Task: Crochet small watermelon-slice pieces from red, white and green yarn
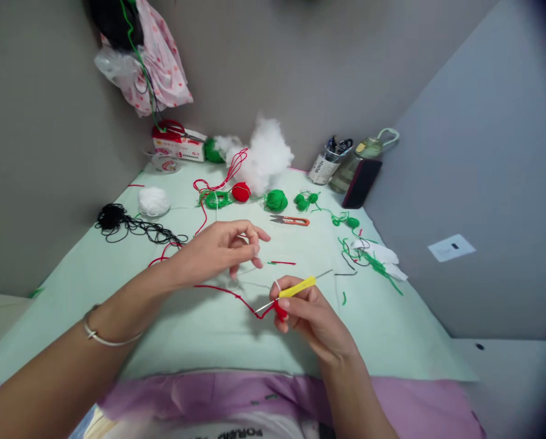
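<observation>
My right hand (pixel 316 317) is closed around a crochet hook with a yellow handle (pixel 297 287) and a small red crocheted piece (pixel 280 310). The hook's metal tip points left, and a red yarn strand (pixel 229 292) runs leftward from the piece. A white strand loops up by the right fingers. My left hand (pixel 222 247) hovers to the left, above the table, thumb and fingers pinched together. A thin white yarn (pixel 216 210) passes at this hand, and faint white strands hang below it; the exact grip is partly hidden.
Behind the hands lie a red yarn ball (pixel 241 192), a green yarn ball (pixel 276 200), orange-handled thread snips (pixel 291 221) and white stuffing (pixel 266 155). White yarn (pixel 154 201) and tangled black yarn (pixel 130 224) are left. Yarn scraps (pixel 376 262), a phone (pixel 362 183) and a bottle (pixel 352 167) stand right.
</observation>
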`<state>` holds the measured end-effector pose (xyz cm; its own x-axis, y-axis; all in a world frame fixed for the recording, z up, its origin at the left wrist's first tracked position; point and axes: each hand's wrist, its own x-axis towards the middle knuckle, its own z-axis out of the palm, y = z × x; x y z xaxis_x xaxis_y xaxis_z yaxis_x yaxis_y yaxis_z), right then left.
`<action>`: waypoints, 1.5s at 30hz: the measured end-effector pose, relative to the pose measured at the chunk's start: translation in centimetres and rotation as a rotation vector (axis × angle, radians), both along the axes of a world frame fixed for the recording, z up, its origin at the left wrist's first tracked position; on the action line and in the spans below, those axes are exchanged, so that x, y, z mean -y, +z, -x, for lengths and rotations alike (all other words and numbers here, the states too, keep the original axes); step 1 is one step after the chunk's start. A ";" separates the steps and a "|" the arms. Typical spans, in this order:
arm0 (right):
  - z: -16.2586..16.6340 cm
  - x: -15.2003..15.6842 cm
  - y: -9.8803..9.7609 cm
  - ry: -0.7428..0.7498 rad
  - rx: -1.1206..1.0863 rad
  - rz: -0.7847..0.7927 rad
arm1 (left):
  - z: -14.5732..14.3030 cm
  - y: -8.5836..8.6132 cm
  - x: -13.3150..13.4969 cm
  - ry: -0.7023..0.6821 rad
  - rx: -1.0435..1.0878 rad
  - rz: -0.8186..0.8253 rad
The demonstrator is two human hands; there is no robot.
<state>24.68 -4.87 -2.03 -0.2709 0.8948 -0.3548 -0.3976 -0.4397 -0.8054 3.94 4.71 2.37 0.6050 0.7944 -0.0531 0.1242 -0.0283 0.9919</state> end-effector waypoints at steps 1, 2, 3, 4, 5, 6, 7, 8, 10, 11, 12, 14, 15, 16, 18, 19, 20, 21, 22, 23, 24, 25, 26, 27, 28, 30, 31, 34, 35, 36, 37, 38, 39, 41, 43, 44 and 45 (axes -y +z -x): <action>0.0 0.1 0.0 0.005 -0.005 0.008 | -0.3 -0.5 0.1 0.011 0.049 0.019; 0.0 0.2 0.0 0.010 -0.009 0.014 | -0.6 -1.0 0.1 0.036 0.090 0.024; 0.0 0.2 0.0 0.010 -0.011 0.017 | -0.8 -1.4 0.0 0.064 0.117 0.018; 0.0 0.3 0.0 0.009 -0.013 0.019 | -0.9 -1.7 -0.2 0.096 0.131 0.003; 0.0 0.3 -0.1 0.008 -0.014 0.022 | -0.9 -1.9 -0.5 0.133 0.135 -0.018; 0.0 0.4 -0.2 0.010 -0.014 0.025 | -0.8 -2.0 -0.7 0.169 0.129 -0.042; 0.0 0.5 -0.2 0.014 -0.013 0.029 | -0.7 -2.0 -1.0 0.205 0.117 -0.070; 0.0 0.5 -0.3 0.017 -0.010 0.034 | -0.6 -2.0 -1.3 0.236 0.098 -0.098; -0.1 0.5 -0.5 0.017 -0.008 0.043 | -0.4 -2.2 -2.0 0.282 0.036 -0.173; -0.1 0.5 -0.6 0.015 -0.009 0.046 | -0.4 -2.4 -2.3 0.298 -0.012 -0.226; -0.1 0.5 -0.6 0.015 -0.014 0.050 | -0.3 -2.8 -2.6 0.311 -0.066 -0.279; 0.0 0.4 -0.7 0.012 -0.031 0.060 | -0.4 -3.8 -3.2 0.330 -0.169 -0.365; 0.1 0.3 -0.7 0.008 -0.041 0.066 | -0.4 -4.3 -3.5 0.335 -0.208 -0.386; 0.1 0.3 -0.7 0.004 -0.050 0.073 | -0.4 -4.8 -3.6 0.335 -0.241 -0.394; 0.1 0.2 -0.8 -0.004 -0.065 0.084 | -0.3 -5.3 -3.5 0.313 -0.287 -0.388; 0.1 0.2 -0.8 -0.006 -0.070 0.088 | -0.3 -5.3 -3.1 0.293 -0.305 -0.387; 0.1 0.1 -0.8 -0.007 -0.073 0.087 | -0.3 -5.1 -2.6 0.263 -0.301 -0.371; 0.0 0.1 -0.9 -0.009 -0.076 0.084 | -0.3 -4.8 -1.9 0.224 -0.278 -0.341; 0.0 0.1 -0.9 -0.012 -0.079 0.078 | -0.3 -4.3 -1.1 0.185 -0.236 -0.301; -0.1 0.1 -0.9 -0.013 -0.080 0.071 | -0.3 -3.7 -0.2 0.101 -0.119 -0.158; -0.1 0.1 -1.0 -0.014 -0.080 0.062 | -0.4 -3.2 0.6 0.004 -0.021 -0.021; -0.2 0.2 -1.0 -0.011 -0.077 0.054 | -0.6 -2.8 1.4 -0.085 0.028 0.074; -0.2 0.3 -1.0 -0.002 -0.070 0.046 | -0.8 -2.5 2.1 -0.162 0.066 0.132; -0.2 0.4 -1.0 0.006 -0.062 0.036 | -1.2 -2.4 2.6 -0.223 0.095 0.165; -0.2 0.5 -1.0 0.011 -0.053 0.025 | -1.7 -2.4 3.0 -0.259 0.129 0.182; -0.2 0.8 -0.8 0.016 -0.036 0.008 | -2.9 -2.8 3.4 -0.242 0.247 0.193; -0.1 0.9 -0.6 0.020 -0.033 0.004 | -3.6 -3.0 3.5 -0.187 0.330 0.197; -0.1 1.1 -0.2 0.024 -0.033 0.000 | -5.2 -3.7 3.7 0.019 0.589 0.212; -0.2 1.1 -0.2 0.022 -0.037 -0.006 | -5.5 -3.8 3.8 0.067 0.613 0.173; -0.2 1.2 -0.2 0.017 -0.040 -0.013 | -5.6 -4.0 3.9 0.101 0.587 0.092; -0.4 1.1 -0.3 0.008 -0.038 -0.020 | -5.6 -4.2 4.1 0.129 0.521 -0.039; -0.5 1.1 -0.4 -0.004 -0.033 -0.027 | -5.4 -4.4 4.3 0.154 0.430 -0.210; -0.6 1.1 -0.6 -0.021 -0.027 -0.037 | -5.2 -4.6 4.5 0.179 0.328 -0.404; -0.7 0.9 -1.0 -0.058 -0.015 -0.057 | -4.8 -5.0 4.8 0.225 0.146 -0.789; -0.7 0.8 -1.2 -0.063 -0.005 -0.076 | -4.4 -5.3 5.0 0.263 0.029 -1.063; -0.6 0.8 -1.3 -0.051 0.007 -0.085 | -4.3 -5.3 5.0 0.277 -0.007 -1.146; -0.5 0.8 -1.4 -0.038 0.023 -0.093 | -4.2 -5.4 5.0 0.289 -0.031 -1.199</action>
